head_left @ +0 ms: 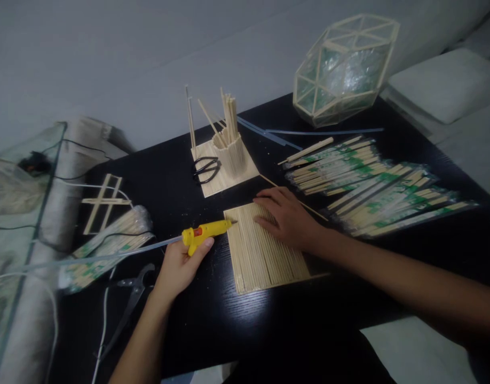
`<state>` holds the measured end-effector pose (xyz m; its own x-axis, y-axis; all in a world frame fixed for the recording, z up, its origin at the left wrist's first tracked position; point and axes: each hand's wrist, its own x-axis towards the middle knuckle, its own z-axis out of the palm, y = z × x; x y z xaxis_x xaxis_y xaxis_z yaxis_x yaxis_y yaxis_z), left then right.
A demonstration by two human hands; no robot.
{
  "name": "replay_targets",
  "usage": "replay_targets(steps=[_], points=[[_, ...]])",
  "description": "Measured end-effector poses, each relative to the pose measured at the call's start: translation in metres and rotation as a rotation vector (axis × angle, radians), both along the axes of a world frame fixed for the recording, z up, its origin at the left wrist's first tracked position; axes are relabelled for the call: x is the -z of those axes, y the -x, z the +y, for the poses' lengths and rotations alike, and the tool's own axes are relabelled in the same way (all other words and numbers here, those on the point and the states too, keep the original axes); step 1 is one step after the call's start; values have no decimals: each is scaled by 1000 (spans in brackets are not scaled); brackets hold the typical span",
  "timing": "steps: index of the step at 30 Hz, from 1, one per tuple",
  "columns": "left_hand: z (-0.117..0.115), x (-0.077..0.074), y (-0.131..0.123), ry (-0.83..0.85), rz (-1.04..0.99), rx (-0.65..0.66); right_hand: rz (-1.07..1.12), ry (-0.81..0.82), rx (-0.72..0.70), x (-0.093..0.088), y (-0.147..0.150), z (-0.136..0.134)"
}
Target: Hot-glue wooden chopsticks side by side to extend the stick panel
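Glue gun [207,230] is gripped by the closed left hand [180,265], with its nozzle brought to the upper left corner of the stick panel [261,256], which lies flat on the black bench [229,320] just before the person. The right hand [287,218] is laid open and flat on the panel's far end, fingers spread over the sticks.

For a clean bead, the panel is best kept pinned as it is, the nozzle drawn steadily along the seam, and the pressing fingers kept off the line where hot glue would land. The long glue stick [109,257] trailing from the gun's rear reaches over a wrapped packet of sticks [109,242], and a white cord [104,320] runs by the pliers [131,298]; both could catch when the glue gun is swung.

Bare bench is left in front of the panel up to the near edge. Behind it, the scissors [205,169] and stick holder [231,154] stand close; wrapped chopsticks [373,186] crowd the right.
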<state>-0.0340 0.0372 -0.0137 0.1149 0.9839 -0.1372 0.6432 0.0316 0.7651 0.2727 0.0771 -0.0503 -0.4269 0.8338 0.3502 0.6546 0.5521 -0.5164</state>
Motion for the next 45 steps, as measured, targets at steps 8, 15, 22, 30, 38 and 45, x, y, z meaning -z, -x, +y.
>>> replay_targets(steps=[8, 15, 22, 30, 38, 45], points=[[2, 2, -1, 41, -64, -59, 5, -16, 1, 1, 0, 1], [2, 5, 1, 52, -53, -30, 13, -4, 1, 2, 0, 1], [4, 2, 7, 175, -58, -22, 13, -22, -1, 2, 0, 1], [3, 0, 7, 171, -51, -6, 12, 12, -2, 0, 0, 1], [3, -5, 12, 197, -50, 81, 12, -9, 1, 2, 0, 1], [2, -3, 12, 162, -40, 34, 3, 8, -7, 0, 0, 1]])
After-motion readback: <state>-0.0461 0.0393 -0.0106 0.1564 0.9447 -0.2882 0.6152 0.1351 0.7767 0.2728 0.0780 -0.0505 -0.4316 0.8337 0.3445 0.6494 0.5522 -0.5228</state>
